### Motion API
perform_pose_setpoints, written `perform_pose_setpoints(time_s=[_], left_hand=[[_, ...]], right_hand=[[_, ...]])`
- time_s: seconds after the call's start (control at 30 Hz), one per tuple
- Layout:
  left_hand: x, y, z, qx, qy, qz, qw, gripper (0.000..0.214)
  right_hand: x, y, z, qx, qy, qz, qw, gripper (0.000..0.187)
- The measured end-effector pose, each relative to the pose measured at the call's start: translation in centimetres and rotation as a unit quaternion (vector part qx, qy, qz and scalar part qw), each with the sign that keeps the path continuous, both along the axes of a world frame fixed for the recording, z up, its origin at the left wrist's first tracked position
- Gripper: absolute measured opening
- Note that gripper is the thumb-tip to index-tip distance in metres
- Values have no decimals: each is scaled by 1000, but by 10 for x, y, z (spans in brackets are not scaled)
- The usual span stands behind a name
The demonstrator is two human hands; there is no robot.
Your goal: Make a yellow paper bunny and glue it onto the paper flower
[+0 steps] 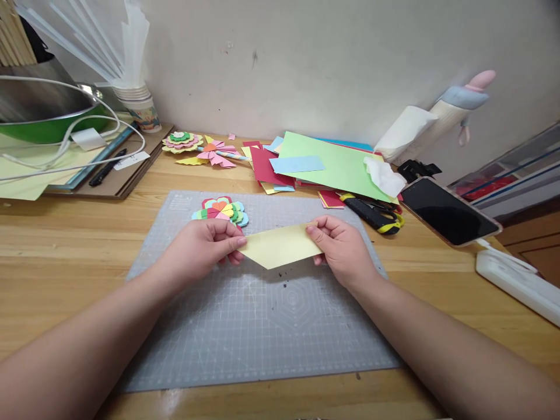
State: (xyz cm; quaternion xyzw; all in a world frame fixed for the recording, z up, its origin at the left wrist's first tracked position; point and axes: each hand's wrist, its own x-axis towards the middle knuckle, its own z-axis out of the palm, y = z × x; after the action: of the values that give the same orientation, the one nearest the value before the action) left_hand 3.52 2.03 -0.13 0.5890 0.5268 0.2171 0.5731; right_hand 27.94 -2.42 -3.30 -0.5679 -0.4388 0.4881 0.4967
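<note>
A pale yellow piece of paper (pixel 280 245) is stretched between my two hands, a little above the grey cutting mat (pixel 210 332). My left hand (pixel 212 242) pinches its left end between thumb and fingers. At the other end, my right hand (pixel 335 245) grips the upper right corner, thumb on top. Just behind my left hand lies a layered paper flower (pixel 221 210) in red, green, yellow and blue, partly covered by that hand.
Behind the mat are stacked coloured papers (pixel 336 163), scissors (pixel 376 213) with black and yellow handles, and finished paper flowers (pixel 214 153). A phone (pixel 450 210) and a white power strip (pixel 518 286) are at right. Paper cups (pixel 142 111) and a green bowl (pixel 48 128) stand at left.
</note>
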Motion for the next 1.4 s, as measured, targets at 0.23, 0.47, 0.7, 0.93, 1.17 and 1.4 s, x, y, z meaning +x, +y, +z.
perform_pose_setpoints(time_s=[0.23,0.47,0.7,0.93,1.17,1.4], left_hand=[[3,-3,5,-26,-12,38,999,15],[5,-4,9,-38,-8,50,998,15],[3,-3,6,-32,-10,56,998,17],[-2,-1,-2,-8,-55,92,994,24],[15,-22,-8,-55,-122,48,990,37],[23,-34,-10,-72,-136,28,988,42]], right_hand=[[0,0,-1,21,1,-24,999,28],[-2,2,-1,25,1,-35,999,29],[0,2,-1,33,-1,-48,998,30],[19,21,-6,74,-10,-156,985,29],[39,35,-10,101,-136,-254,952,48],[-17,-27,18,340,-484,99,800,27]])
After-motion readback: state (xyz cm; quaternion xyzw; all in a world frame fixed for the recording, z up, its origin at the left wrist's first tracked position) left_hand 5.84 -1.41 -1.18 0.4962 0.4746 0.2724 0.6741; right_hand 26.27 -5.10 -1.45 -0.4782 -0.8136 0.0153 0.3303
